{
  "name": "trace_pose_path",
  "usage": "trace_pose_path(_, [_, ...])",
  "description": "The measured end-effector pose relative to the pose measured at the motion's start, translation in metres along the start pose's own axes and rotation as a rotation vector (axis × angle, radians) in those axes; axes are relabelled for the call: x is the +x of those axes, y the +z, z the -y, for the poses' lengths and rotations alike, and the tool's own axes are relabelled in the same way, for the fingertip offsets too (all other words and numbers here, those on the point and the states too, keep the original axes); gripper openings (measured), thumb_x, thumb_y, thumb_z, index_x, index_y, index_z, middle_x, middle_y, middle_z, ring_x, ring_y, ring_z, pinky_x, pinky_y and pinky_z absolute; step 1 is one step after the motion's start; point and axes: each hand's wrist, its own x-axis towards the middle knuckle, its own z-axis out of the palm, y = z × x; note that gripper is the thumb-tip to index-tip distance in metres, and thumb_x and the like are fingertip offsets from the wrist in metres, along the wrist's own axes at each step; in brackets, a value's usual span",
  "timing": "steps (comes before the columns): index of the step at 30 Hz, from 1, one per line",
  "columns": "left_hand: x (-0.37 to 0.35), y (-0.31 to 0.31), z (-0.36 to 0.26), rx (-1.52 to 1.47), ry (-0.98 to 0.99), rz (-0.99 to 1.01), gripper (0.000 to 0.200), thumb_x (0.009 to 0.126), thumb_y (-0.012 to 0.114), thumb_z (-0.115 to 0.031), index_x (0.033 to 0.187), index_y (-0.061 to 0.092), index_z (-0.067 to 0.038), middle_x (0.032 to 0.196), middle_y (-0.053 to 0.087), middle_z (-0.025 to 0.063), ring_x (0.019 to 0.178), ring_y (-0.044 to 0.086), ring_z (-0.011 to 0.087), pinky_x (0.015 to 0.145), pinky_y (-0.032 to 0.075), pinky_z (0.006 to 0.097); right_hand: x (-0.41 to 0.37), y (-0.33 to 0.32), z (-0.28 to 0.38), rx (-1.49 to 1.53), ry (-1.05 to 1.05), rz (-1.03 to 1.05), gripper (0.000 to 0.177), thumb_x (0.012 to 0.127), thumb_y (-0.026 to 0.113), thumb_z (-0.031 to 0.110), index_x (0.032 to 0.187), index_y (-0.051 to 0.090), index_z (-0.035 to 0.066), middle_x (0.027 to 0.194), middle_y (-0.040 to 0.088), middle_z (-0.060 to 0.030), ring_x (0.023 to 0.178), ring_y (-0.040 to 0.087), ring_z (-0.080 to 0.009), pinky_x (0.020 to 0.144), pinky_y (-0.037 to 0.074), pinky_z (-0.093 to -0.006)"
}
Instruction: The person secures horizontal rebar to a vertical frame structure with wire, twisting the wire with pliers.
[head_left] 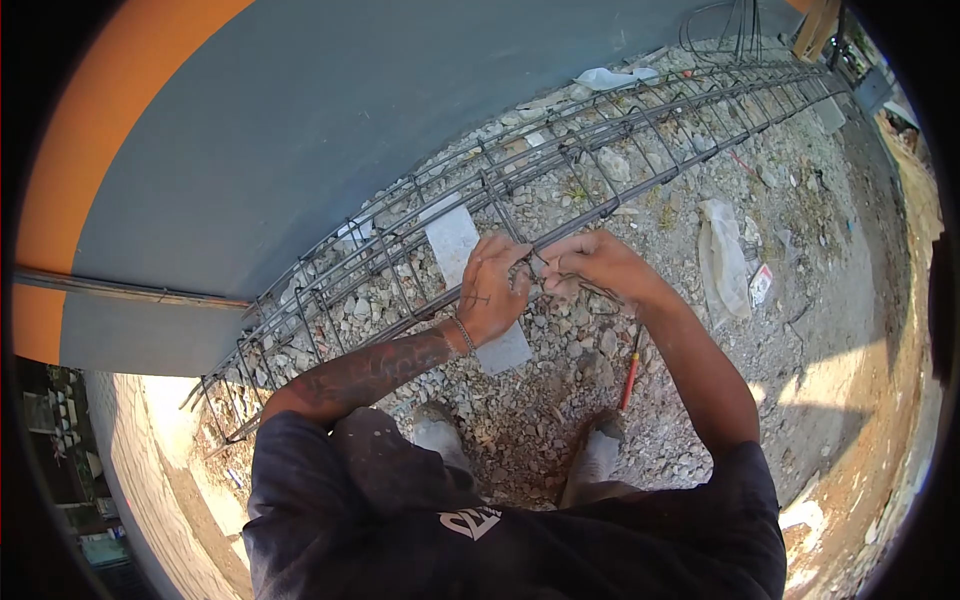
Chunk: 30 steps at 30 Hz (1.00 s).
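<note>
A long rebar cage of dark bars and square stirrups runs from lower left to upper right over the gravel. My left hand is wrapped round the near bar of the cage, with a bracelet at the wrist. Just right of it, my right hand is closed, its fingertips at the same bar beside a stirrup. Thin dark wire shows under the right hand. Below that hand, a tool with a red handle stands or lies on the gravel near my foot.
A grey and orange wall rises behind the cage. Pale sheets lie under the bars. To the right is a crumpled white sack on the rubble. My boots stand on gravel. Wire loops are at the upper right.
</note>
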Motion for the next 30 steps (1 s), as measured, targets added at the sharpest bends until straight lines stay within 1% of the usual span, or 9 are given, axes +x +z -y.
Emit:
trace_pose_path(8, [0.018, -0.002, 0.003, 0.044, 0.083, -0.005, 0.020, 0.075, 0.064, -0.010, 0.090, 0.061, 0.003, 0.085, 0.058, 0.0136, 0.083, 0.055, 0.0295, 0.078, 0.043, 0.0380, 0.025, 0.001, 0.051, 0.096, 0.068, -0.004, 0.032, 0.090, 0.046, 0.021, 0.096, 0.056, -0.009, 0.083, 0.062, -0.0152, 0.073, 0.065, -0.0202, 0.065, 0.053, -0.0262])
trace_pose_path(11, [0.041, -0.015, 0.006, 0.026, -0.104, 0.299, 0.022, 0.079, 0.063, -0.019, 0.082, 0.062, 0.003, 0.072, 0.060, 0.0139, 0.067, 0.059, 0.0273, 0.066, 0.045, 0.0379, 0.031, 0.018, 0.056, -0.173, -0.074, 0.033, 0.031, 0.090, 0.046, 0.021, 0.099, 0.055, -0.007, 0.086, 0.062, -0.0138, 0.073, 0.065, -0.0195, 0.061, 0.052, -0.0258])
trace_pose_path(13, [0.049, -0.025, 0.002, -0.012, -0.055, 0.298, 0.029, 0.083, 0.058, -0.024, 0.075, 0.062, 0.004, 0.058, 0.056, 0.0165, 0.053, 0.058, 0.0294, 0.055, 0.044, 0.0383, 0.029, 0.029, 0.047, -0.147, -0.278, -0.271, 0.030, 0.089, 0.048, 0.022, 0.097, 0.056, -0.006, 0.083, 0.061, -0.0105, 0.068, 0.063, -0.0170, 0.055, 0.049, -0.0271])
trace_pose_path(14, [0.050, -0.025, 0.004, -0.022, -0.052, 0.300, 0.029, 0.083, 0.058, -0.024, 0.075, 0.062, 0.004, 0.058, 0.056, 0.0165, 0.053, 0.058, 0.0294, 0.055, 0.044, 0.0383, 0.026, 0.027, 0.038, -0.153, -0.272, -0.279, 0.030, 0.089, 0.048, 0.022, 0.097, 0.056, -0.006, 0.083, 0.061, -0.0105, 0.068, 0.063, -0.0170, 0.055, 0.049, -0.0271])
trace_pose_path(16, [0.051, -0.027, 0.011, -0.111, -0.081, 0.343, 0.031, 0.085, 0.056, -0.023, 0.073, 0.061, 0.005, 0.054, 0.053, 0.0196, 0.049, 0.054, 0.0337, 0.052, 0.042, 0.0386, 0.021, 0.023, 0.011, -0.053, -0.171, -0.664, 0.030, 0.089, 0.051, 0.024, 0.096, 0.056, -0.005, 0.079, 0.058, -0.0076, 0.059, 0.056, -0.0129, 0.048, 0.044, -0.0275])
trace_pose_path(18, [0.050, -0.027, 0.016, -0.133, -0.061, 0.315, 0.030, 0.086, 0.055, -0.022, 0.072, 0.060, 0.005, 0.055, 0.053, 0.0191, 0.050, 0.054, 0.0338, 0.052, 0.042, 0.0383, 0.008, 0.040, -0.018, 0.190, 0.251, -0.406, 0.031, 0.090, 0.052, 0.027, 0.095, 0.056, -0.003, 0.077, 0.057, -0.0053, 0.055, 0.049, -0.0102, 0.047, 0.040, -0.0259])
trace_pose_path(21, [0.043, -0.026, 0.013, -0.184, -0.051, 0.277, 0.030, 0.086, 0.053, -0.021, 0.071, 0.060, 0.004, 0.057, 0.053, 0.0180, 0.052, 0.053, 0.0333, 0.053, 0.042, 0.0381, 0.014, 0.063, -0.043, 0.553, 0.191, -0.362, 0.028, 0.091, 0.051, 0.025, 0.095, 0.057, -0.002, 0.077, 0.057, -0.0044, 0.057, 0.047, -0.0094, 0.049, 0.038, -0.0236])
trace_pose_path(27, [0.035, -0.025, 0.011, -0.260, -0.063, 0.224, 0.030, 0.087, 0.052, -0.021, 0.071, 0.058, 0.004, 0.062, 0.055, 0.0172, 0.057, 0.056, 0.0327, 0.056, 0.042, 0.0378, 0.023, 0.071, -0.049, 0.706, 0.025, -0.471, 0.020, 0.090, 0.053, 0.019, 0.091, 0.059, -0.001, 0.078, 0.058, -0.0036, 0.059, 0.047, -0.0094, 0.051, 0.038, -0.0232])
trace_pose_path(30, [0.036, -0.025, 0.014, -0.258, -0.036, 0.198, 0.029, 0.087, 0.051, -0.020, 0.073, 0.058, 0.004, 0.064, 0.056, 0.0177, 0.059, 0.056, 0.0339, 0.057, 0.043, 0.0381, 0.029, 0.073, -0.068, 0.437, -0.112, -0.486, 0.016, 0.090, 0.052, 0.015, 0.092, 0.057, 0.000, 0.086, 0.059, -0.0053, 0.062, 0.048, -0.0085, 0.054, 0.042, -0.0231])
